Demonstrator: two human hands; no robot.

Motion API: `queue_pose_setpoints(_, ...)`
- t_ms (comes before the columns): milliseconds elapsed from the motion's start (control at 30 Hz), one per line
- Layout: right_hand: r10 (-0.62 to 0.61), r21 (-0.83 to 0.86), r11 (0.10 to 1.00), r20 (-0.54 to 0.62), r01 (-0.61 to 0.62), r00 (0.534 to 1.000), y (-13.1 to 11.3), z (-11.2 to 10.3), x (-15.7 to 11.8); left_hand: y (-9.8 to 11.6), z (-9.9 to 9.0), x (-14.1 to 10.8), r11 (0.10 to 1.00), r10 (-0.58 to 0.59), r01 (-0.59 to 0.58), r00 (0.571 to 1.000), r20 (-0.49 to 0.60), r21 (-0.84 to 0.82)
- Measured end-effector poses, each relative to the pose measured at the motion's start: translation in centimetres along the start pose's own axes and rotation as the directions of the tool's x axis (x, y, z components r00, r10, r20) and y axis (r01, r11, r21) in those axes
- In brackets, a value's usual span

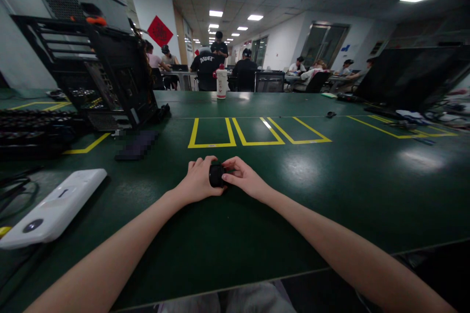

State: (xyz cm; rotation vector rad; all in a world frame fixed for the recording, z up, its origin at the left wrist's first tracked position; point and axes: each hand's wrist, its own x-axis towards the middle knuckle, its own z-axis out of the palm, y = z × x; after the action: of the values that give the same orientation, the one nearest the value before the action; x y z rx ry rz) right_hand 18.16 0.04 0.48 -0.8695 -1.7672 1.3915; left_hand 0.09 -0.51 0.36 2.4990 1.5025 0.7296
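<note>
A small black rounded object (216,175) is between my two hands, low over the green table (235,234). My left hand (199,178) wraps round its left side, with the thumb below and the fingers over the top. On the right side, my right hand (243,176) pinches the object's edge between thumb and fingertips. What exactly the object is cannot be made out. Beyond the hands, yellow tape outlines (212,145) mark the tabletop.
An open black computer case (121,73) stands at the left, near a dark blurred item (135,145). A white device (55,208) lies at the front left. A white bottle (221,83) stands at the far edge. A monitor (411,78) is at the right; people sit beyond.
</note>
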Motion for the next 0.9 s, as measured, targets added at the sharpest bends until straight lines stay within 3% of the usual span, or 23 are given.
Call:
queue_pose_setpoints(100,0.053,-0.017,0.998,0.019,-0.053,0.998,-0.18,-0.03,-0.08,0.02,0.00,0.00,1.000,-0.003,0.003,1.000,0.008,-0.016)
queue_pose_setpoints(333,-0.009,0.035,0.999,0.086,0.006,0.996,-0.32,-0.29,-0.39,0.07,-0.34,-0.13,1.000,0.014,-0.013,1.000,0.024,-0.015)
queue_pose_setpoints(600,0.009,0.014,1.000,-0.001,-0.009,1.000,0.34,-0.16,0.03,0.14,-0.51,-0.15,0.999,0.012,-0.010,0.999,0.035,-0.039)
queue_pose_setpoints(900,0.012,0.003,1.000,0.054,-0.012,0.998,0.05,-0.31,-0.03,-0.14,-0.08,-0.04,1.000,0.012,-0.012,1.000,0.013,-0.016)
